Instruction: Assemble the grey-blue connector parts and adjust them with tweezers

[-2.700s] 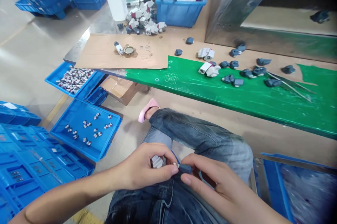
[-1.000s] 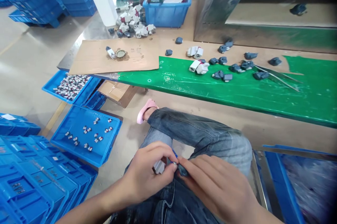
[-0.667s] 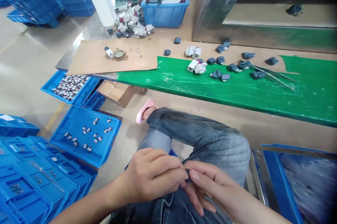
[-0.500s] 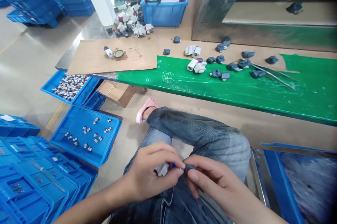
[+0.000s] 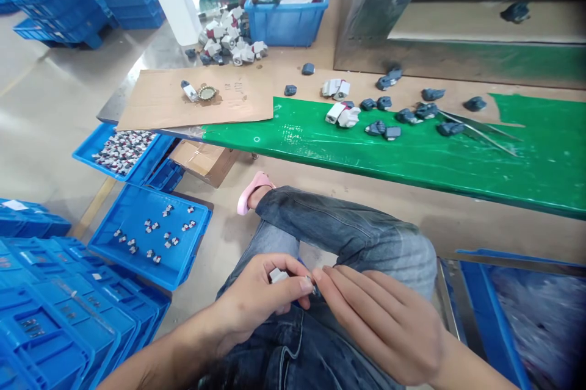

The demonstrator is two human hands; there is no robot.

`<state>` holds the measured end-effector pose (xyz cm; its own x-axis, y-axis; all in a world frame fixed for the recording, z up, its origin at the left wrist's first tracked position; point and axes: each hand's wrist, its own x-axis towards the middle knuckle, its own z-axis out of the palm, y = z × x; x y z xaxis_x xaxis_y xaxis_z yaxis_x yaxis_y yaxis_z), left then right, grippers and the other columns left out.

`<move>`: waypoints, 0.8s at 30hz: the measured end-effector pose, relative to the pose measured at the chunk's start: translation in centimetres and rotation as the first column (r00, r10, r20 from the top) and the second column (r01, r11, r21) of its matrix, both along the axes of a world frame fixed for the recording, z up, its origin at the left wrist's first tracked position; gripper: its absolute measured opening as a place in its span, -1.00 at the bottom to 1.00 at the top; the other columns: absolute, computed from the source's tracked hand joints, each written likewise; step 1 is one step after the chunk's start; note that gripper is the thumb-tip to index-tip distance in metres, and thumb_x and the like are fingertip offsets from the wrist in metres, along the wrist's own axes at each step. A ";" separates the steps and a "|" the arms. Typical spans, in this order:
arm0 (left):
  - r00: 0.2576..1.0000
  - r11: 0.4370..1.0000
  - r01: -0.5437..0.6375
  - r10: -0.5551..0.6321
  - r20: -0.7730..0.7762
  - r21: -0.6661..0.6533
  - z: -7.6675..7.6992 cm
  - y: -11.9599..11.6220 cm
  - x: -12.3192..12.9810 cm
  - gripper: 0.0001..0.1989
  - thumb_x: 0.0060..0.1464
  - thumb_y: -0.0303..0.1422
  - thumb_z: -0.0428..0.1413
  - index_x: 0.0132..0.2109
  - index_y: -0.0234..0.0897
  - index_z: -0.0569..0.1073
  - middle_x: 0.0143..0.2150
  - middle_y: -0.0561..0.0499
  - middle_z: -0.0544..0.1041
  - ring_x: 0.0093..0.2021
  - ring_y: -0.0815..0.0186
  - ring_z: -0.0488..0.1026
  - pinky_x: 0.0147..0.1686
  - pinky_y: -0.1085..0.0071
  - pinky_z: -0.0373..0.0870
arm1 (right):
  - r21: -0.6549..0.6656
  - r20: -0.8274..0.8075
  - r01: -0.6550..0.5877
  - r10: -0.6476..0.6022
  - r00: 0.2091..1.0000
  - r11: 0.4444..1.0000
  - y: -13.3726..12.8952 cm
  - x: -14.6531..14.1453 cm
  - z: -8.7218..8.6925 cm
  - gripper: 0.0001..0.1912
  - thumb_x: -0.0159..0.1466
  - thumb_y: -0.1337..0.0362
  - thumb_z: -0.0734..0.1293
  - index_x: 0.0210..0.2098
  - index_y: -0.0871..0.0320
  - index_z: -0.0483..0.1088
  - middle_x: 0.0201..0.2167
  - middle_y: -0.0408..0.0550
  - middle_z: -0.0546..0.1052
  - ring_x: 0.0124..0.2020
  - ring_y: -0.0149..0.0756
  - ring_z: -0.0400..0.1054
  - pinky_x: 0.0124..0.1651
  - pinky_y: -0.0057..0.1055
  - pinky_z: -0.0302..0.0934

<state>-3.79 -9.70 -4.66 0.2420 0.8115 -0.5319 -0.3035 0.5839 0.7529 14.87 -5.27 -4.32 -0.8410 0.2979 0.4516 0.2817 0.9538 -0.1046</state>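
A green mat (image 5: 412, 152) covers the bench. Dark grey pieces (image 5: 384, 131) lie scattered on it, metal tweezers (image 5: 480, 130) to their right, a cardboard sheet (image 5: 192, 100) just left of the mat.

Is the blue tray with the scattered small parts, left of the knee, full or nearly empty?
Nearly empty: the blue tray shows mostly bare floor, with few small parts scattered.

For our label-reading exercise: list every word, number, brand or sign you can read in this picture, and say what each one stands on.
No text here can be read.
Faint dark marks on the cardboard sheet: too small and blurred to read.
White sticker on a blue crate: nothing legible on it.
Small white part in the left hand, beside the right hand: no marking visible.
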 end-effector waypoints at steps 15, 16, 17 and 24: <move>0.814 0.364 0.445 0.217 -0.539 0.818 0.5 0.2 -1.0 -0.88 -0.03 -0.54 0.04 -0.31 -0.30 0.41 -0.38 -0.01 0.51 -0.40 0.41 0.40 -0.36 0.50 0.36 | -0.696 0.113 -0.055 -0.184 0.976 -0.716 -1.4 -2.3 1.2 -0.50 0.17 -0.13 0.14 -0.52 0.23 0.24 -0.78 -0.22 0.24 -0.81 -0.59 0.01 -0.71 -0.58 -0.31; 0.820 0.371 0.432 0.217 -0.529 0.822 0.6 0.1 -1.0 -0.89 -0.04 -0.54 0.05 -0.31 -0.30 0.41 -0.38 -0.01 0.51 -0.40 0.41 0.40 -0.36 0.50 0.36 | -0.722 0.097 -0.064 -0.193 0.976 -0.689 -1.4 -2.2 1.2 -0.53 0.17 -0.11 0.16 -0.50 0.22 0.22 -0.76 -0.23 0.23 -0.79 -0.59 0.00 -0.71 -0.58 -0.30; 0.836 0.411 0.401 0.201 -0.511 0.819 0.6 0.1 -1.0 -0.90 -0.05 -0.54 0.06 -0.32 -0.31 0.42 -0.40 -0.01 0.50 -0.40 0.41 0.40 -0.37 0.50 0.36 | -0.770 0.081 -0.066 -0.199 0.977 -0.635 -1.4 -2.2 1.3 -0.56 0.18 -0.09 0.16 -0.48 0.20 0.21 -0.74 -0.25 0.22 -0.77 -0.59 0.00 -0.70 -0.58 -0.26; 0.947 0.885 0.154 -0.007 -0.320 0.439 0.7 0.1 -0.8 -0.96 -0.07 -0.43 0.11 -0.41 -0.32 0.44 -0.44 0.03 0.47 -0.39 0.40 0.38 -0.35 0.50 0.29 | -0.765 0.019 0.107 -0.144 0.989 0.635 -0.7 -1.7 1.8 -0.81 0.29 0.26 0.13 -0.38 0.19 0.29 -0.55 -0.12 0.36 -0.53 -0.43 0.22 -0.50 -0.47 0.03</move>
<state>-4.55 -9.58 -3.95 0.2054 0.9641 -0.1682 0.0137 0.1690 0.9855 13.17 -6.02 -2.47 -0.7559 0.6530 0.0463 0.3710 0.4856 -0.7916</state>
